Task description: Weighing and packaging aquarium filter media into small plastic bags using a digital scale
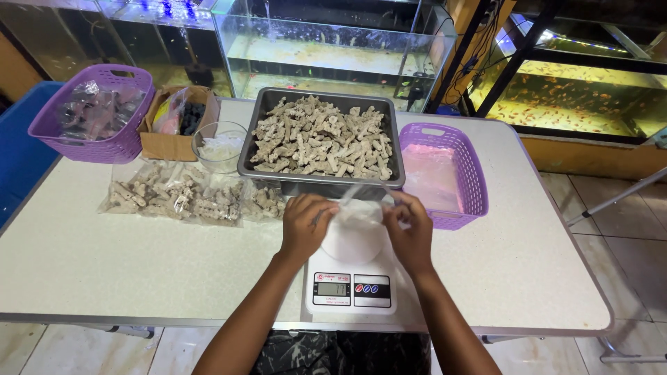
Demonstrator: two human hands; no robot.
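Purple basket [42, 132] of filled packets is standing at the table's [104, 264] far left, followed by a cardboard box [167, 144], a glass bowl [219, 147] and sealed bags of coral rubble [174, 198] lying flat. At centre, a clear plastic bag [358, 205] is being held open over the white kitchen scale [351, 278], just in front of the metal tray [321, 142] of rubble. The left hand [306, 226] is closed, pinching the bag's left edge; the right hand [410, 232] is likewise pinching the right edge. For a true reading, the mouth is best being kept spread and the bag resting on the platform. A second purple basket [472, 173] is sitting at right.
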